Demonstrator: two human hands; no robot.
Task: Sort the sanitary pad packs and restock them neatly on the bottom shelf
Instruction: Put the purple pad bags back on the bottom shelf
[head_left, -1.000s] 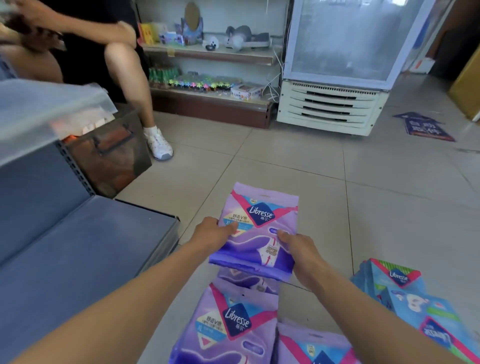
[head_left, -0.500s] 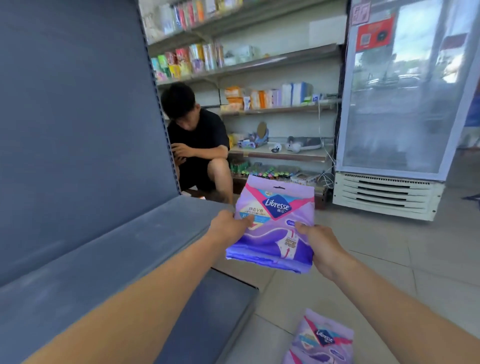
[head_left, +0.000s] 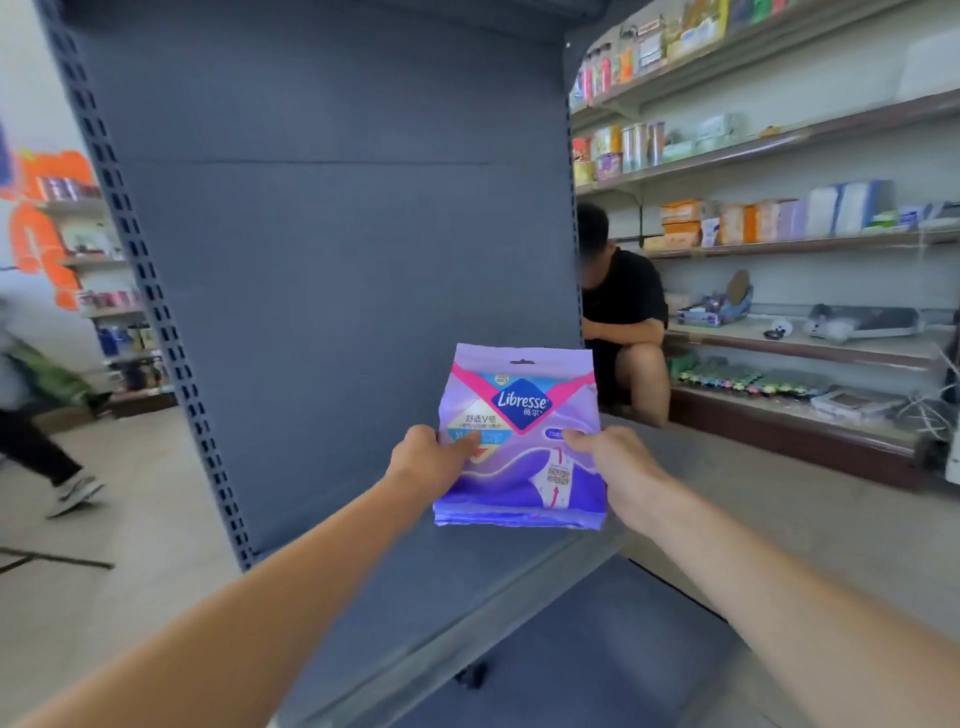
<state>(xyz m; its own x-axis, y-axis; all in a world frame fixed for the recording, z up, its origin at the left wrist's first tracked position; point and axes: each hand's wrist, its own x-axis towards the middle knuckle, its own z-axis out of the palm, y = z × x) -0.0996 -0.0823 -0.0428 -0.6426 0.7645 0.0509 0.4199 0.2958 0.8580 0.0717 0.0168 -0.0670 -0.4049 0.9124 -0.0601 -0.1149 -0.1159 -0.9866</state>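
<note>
A purple Libresse sanitary pad pack is held upright in front of the grey shelf unit. My left hand grips its left edge, thumb on the front. My right hand grips its right edge the same way. The pack's lower edge hangs just above the grey bottom shelf, near the shelf's right end. The other packs on the floor are out of view.
A grey back panel with a perforated upright rises behind the shelf. A lower grey base lies in front. A person in black crouches at the right by stocked wall shelves. Another person walks at far left.
My view has swung left from the floor to face the grey shelf unit. Both hands carried the purple pack up off the floor pile and over the bottom shelf.
</note>
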